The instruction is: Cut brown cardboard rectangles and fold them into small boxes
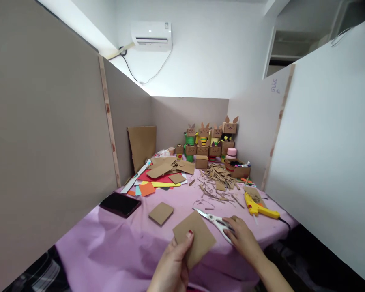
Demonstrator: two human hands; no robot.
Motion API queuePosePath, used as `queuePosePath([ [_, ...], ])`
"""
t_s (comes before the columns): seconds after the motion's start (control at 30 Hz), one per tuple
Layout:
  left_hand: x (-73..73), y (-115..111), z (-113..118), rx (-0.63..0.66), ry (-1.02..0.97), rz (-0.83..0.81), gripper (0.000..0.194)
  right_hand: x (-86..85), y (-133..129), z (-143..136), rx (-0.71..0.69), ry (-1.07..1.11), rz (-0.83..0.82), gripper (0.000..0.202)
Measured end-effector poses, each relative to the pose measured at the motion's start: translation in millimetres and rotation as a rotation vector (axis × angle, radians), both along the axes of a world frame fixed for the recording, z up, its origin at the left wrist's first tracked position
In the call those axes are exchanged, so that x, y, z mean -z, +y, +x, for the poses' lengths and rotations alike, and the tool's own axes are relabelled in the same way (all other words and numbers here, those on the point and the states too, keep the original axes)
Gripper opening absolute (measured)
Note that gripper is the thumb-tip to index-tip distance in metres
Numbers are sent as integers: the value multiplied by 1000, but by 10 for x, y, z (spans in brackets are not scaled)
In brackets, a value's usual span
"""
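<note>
A flat square of brown cardboard [200, 239] is pinched in my left hand [177, 259], its thumb pressed across the lower left of the piece. My right hand [241, 235] lies at the white handles of a pair of scissors [214, 219] on the pink cloth, fingers curled over the loops. The blades point left and away from me, just beyond the held cardboard. Another cardboard square [161, 213] rests on the cloth to the left of the scissors.
A yellow glue gun [260, 209] lies at the right and a black phone [120, 204] at the left. Cardboard scraps [220, 176], coloured paper [147, 189] and larger cardboard sheets [162, 167] lie farther back. Several cardboard animal figures [203, 140] stand at the rear. Partition walls flank the table.
</note>
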State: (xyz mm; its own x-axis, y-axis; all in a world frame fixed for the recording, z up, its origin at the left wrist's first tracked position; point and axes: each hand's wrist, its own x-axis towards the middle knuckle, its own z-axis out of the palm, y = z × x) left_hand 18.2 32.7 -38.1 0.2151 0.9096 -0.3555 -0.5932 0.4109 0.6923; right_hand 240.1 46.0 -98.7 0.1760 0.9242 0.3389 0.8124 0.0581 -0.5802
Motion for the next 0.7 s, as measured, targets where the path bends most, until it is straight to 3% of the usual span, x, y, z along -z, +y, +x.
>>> queuePosePath([
  [0.13, 73, 38, 14, -46, -4, 26, 32, -124, -214, -285, 22, 237, 82, 38],
  [0.23, 70, 8, 46, -12, -27, 85, 29, -249, -397, -620, -217, 475, 2, 42],
  [0.27, 61, -10, 59, 22, -32, 111, 26, -281, -437, -723, -359, 715, -44, 42],
  [0.33, 40, -47, 79, 95, -50, 158, 25, -325, -474, -875, -424, 924, -77, 42],
  [0.53, 35, -63, 55, 222, -54, 151, 34, -411, -431, -838, -293, 1023, 17, 39],
  [0.63, 90, -26, 20, 311, 14, 99, 32, -469, -426, -736, -231, 987, 69, 37],
  [0.7, 130, -2, 8, 344, 33, 147, 31, -493, -436, -708, -211, 919, 105, 37],
])
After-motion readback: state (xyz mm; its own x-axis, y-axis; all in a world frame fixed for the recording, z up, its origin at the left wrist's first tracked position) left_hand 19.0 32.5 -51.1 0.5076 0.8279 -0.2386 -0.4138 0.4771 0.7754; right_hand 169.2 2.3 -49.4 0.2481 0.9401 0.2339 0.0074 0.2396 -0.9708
